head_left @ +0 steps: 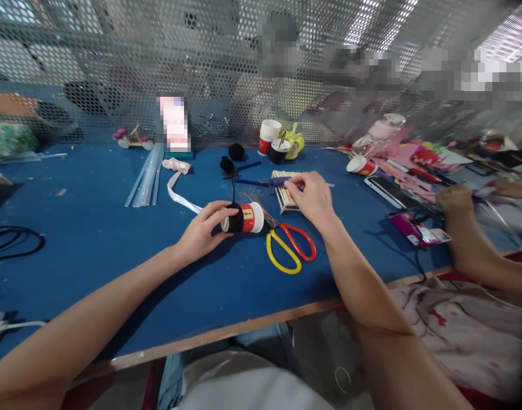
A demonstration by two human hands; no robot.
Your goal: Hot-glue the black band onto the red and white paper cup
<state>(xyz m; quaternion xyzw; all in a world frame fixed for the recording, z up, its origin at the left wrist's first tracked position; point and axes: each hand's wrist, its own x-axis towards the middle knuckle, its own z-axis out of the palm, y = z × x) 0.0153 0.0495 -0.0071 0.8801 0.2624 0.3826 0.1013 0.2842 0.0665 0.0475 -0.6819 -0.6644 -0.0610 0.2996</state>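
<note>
Left hand (201,230) is gripping a paper cup (246,218) lying on its side on the blue counter (94,228), long axis running left-right, white rim end pointing right, black-wrapped end inside the fingers. Right hand (312,196) is pinching a blue-handled tool (280,181), fingers narrow; the tool is lying roughly left-right over a stack of wooden sticks (284,196). Red-and-yellow scissors (289,245) are lying just beside the cup, blades pointing up-left toward it. Another person's hand (455,199) is resting at far right.
</note>
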